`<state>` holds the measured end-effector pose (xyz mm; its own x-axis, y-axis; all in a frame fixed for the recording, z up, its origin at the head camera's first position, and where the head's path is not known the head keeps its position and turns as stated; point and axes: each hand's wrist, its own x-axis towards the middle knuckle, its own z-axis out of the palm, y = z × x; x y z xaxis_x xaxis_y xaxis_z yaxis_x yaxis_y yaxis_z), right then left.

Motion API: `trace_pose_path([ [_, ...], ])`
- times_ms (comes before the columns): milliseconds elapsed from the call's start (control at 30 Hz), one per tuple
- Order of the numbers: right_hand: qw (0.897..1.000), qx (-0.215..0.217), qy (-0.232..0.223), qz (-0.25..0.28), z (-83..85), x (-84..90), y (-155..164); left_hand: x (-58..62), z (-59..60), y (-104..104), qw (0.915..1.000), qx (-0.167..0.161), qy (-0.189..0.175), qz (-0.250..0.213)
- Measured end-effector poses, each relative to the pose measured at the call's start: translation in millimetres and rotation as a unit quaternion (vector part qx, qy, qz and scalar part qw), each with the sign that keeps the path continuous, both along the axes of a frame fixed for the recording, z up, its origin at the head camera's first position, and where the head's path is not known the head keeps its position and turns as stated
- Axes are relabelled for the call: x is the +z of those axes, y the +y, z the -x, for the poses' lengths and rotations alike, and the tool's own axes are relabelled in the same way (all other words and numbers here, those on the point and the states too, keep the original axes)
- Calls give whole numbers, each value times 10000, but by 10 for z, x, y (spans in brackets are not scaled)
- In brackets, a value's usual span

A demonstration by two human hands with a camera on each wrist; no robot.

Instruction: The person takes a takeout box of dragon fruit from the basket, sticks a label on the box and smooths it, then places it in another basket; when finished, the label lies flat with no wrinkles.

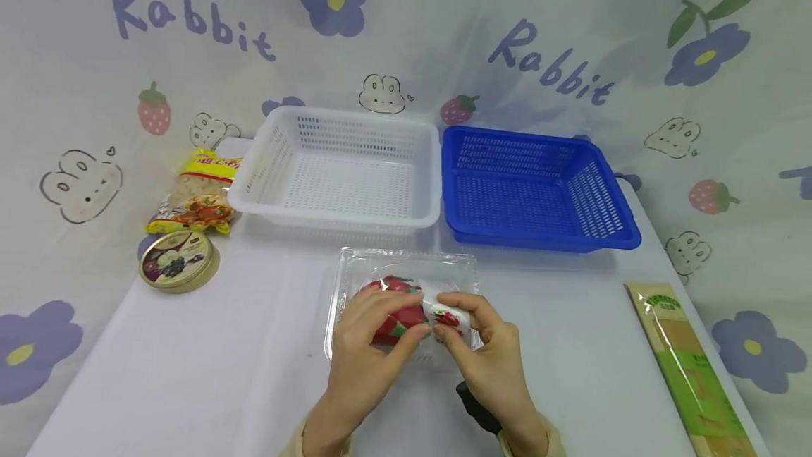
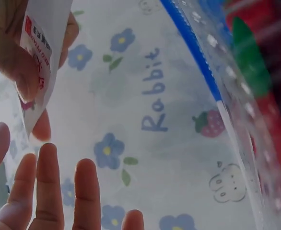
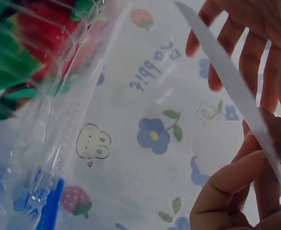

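**Both hands on label over clear strawberry box**

Head view: clear plastic box with strawberry print sits on the bench, near front centre. Left hand lies over the box's red print, fingers curved onto it. Right hand pinches a white printed label at the box's right side, thumb and fingers clamped on it. White basket and blue basket stand side by side behind the box. Snack bag and round tin far left, flat green packet far right.

Left wrist view: left-hand fingers straight, slightly apart, just below the label; other hand's fingers pinch the label from above. Box wall at right.

Right wrist view: label edge-on, held between right fingers; left-hand fingers behind it. Box upper left.
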<state>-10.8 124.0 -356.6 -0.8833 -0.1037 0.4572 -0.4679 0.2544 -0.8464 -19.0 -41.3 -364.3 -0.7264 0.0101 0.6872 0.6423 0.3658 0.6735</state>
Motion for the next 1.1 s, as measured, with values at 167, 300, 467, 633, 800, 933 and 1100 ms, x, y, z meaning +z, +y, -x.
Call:
trace_pose_path([
  [167, 9999, -39, 148, 17, -4, -17, -50, -1, 46, 65, 9999, 125, -72, -80],
  [300, 9998, -125, 150, -46, -4, -27, -74, -15, 77, 100, 9997, 165, -87, -185],
  [467, 9998, -122, 136, -74, -8, -36, -85, -32, 104, 118, 9994, 206, 74, -256],
  [633, 9999, -77, 13, -103, -13, -42, -83, -53, 109, 124, 9989, 338, 219, -232],
  [800, 9999, -24, -91, -141, -15, -51, -70, -67, 111, 125, 9994, 274, 49, -212],
  [933, 9998, 97, -88, -137, -13, -55, -52, -72, 110, 129, 9995, 219, -120, -191],
  [1100, 9990, 433, -120, -12, -18, -69, -9, -91, 111, 138, 9997, 145, -103, -150],
])
